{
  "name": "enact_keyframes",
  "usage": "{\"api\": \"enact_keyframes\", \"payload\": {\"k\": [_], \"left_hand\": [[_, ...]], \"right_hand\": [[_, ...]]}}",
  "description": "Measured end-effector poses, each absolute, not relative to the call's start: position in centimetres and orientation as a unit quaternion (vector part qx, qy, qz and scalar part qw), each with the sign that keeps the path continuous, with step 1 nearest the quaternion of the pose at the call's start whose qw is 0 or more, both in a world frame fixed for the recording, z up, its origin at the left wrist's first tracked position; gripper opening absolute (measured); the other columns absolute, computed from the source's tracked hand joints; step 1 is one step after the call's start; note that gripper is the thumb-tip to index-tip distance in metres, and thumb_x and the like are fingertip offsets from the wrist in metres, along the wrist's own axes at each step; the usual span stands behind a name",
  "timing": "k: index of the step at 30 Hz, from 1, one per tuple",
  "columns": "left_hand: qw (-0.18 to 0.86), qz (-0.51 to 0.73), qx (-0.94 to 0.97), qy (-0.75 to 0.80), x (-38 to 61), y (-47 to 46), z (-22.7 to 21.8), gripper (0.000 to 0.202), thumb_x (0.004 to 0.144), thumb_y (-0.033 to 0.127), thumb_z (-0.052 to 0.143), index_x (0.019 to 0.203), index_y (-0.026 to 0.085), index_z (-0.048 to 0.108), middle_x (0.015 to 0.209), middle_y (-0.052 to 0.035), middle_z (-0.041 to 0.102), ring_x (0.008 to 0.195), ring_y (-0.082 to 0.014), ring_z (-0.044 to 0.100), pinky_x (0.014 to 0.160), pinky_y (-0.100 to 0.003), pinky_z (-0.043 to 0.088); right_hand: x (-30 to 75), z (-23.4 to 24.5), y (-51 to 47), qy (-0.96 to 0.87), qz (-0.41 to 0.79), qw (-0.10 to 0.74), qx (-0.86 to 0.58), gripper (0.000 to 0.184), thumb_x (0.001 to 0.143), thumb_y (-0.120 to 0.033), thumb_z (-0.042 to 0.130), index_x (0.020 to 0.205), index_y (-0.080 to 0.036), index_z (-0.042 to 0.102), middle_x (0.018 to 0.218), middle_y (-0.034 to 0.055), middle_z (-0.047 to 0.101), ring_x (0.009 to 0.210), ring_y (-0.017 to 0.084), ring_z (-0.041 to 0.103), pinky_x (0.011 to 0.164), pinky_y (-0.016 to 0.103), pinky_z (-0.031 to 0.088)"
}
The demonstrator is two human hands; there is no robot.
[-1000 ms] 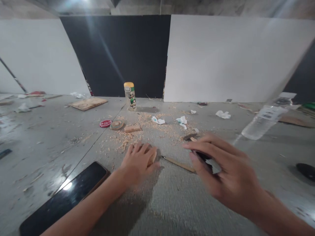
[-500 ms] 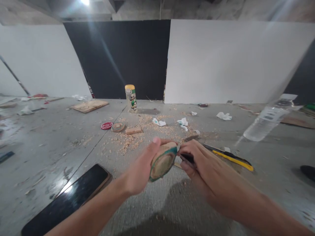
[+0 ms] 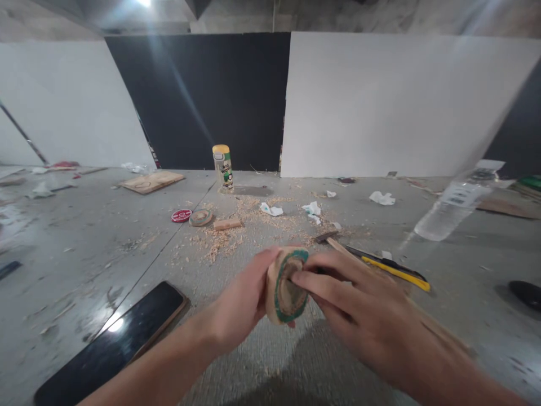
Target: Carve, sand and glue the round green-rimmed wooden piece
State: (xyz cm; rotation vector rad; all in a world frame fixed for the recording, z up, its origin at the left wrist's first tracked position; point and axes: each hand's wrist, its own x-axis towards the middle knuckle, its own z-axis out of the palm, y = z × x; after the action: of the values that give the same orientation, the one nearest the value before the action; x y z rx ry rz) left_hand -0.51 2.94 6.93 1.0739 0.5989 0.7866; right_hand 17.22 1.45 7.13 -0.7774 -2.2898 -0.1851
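My left hand (image 3: 243, 301) is wrapped round a thick round wooden piece (image 3: 274, 301) with a green-painted ring and a shallow hollow. The piece is raised above the floor, tilted with its hollow face toward my right hand (image 3: 350, 293). My right fingers are closed, and the index fingertip presses into the hollow. A dark sliver shows between these fingers, but its kind is hidden. Just beyond the right hand lie a hammer (image 3: 327, 236), its handle partly covered, and a yellow-and-black tool (image 3: 397, 273).
A phone (image 3: 114, 344) lies at front left. Wood shavings (image 3: 220, 242), a wood block (image 3: 227, 224), a red disc (image 3: 181, 215) and another round wooden piece (image 3: 200, 217) lie ahead. Beyond stand a yellow-lidded cup (image 3: 224, 169) and, at right, a water bottle (image 3: 452, 206). Crumpled tissues (image 3: 313, 210) are scattered about.
The wooden piece has turned so its hollow faces more to the right. My right fingers have moved from its edge into the hollow. More of the hammer now shows.
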Motion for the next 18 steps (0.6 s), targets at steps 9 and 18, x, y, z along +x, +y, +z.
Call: {"api": "enact_keyframes", "payload": {"k": [9, 18], "left_hand": [[0.736, 0.372, 0.486, 0.288, -0.3, 2.8, 5.9, 0.051, 0.099, 0.051, 0.024, 0.126, 0.017, 0.050, 0.086, -0.0072, 0.060, 0.067, -0.0167, 0.056, 0.054, -0.025, 0.044], [0.702, 0.333, 0.527, 0.344, -0.3, 2.4, 6.2, 0.055, 0.098, 0.056, 0.021, 0.127, 0.017, 0.045, 0.077, -0.0056, 0.058, 0.063, -0.0153, 0.053, 0.052, -0.024, 0.041]], "right_hand": [[17.8, 6.4, 1.9, -0.847, -0.131, 0.407, -0.314, 0.024, 0.089, -0.005, 0.055, 0.101, -0.025, 0.062, 0.102, 0.0014, 0.075, 0.090, 0.017, 0.072, 0.079, 0.029, 0.059], [18.1, 6.8, 2.1, -0.870, -0.127, 0.395, -0.265, 0.024, 0.087, -0.004, 0.052, 0.099, -0.022, 0.063, 0.091, 0.0022, 0.076, 0.076, 0.018, 0.071, 0.069, 0.032, 0.056]]}}
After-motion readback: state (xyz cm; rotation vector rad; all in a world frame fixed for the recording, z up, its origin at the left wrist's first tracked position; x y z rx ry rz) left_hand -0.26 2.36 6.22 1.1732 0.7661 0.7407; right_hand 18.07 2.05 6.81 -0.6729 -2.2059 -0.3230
